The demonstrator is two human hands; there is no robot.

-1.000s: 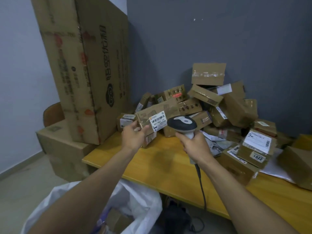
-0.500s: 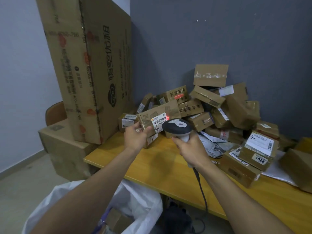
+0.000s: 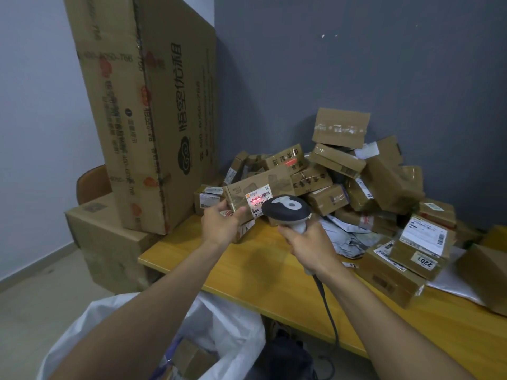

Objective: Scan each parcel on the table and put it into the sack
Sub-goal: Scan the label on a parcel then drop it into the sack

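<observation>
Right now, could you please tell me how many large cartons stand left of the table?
2. A tall printed carton stands upright just left of the table; a squat plain carton sits beneath it. Others may be hidden behind them.

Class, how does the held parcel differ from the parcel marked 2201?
The held parcel is gripped in the left hand; the 2201 parcel rests on another box, untouched. The held parcel's label carries the scanner's red light; the 2201 parcel's has none. Both are brown cardboard with white labels.
</observation>
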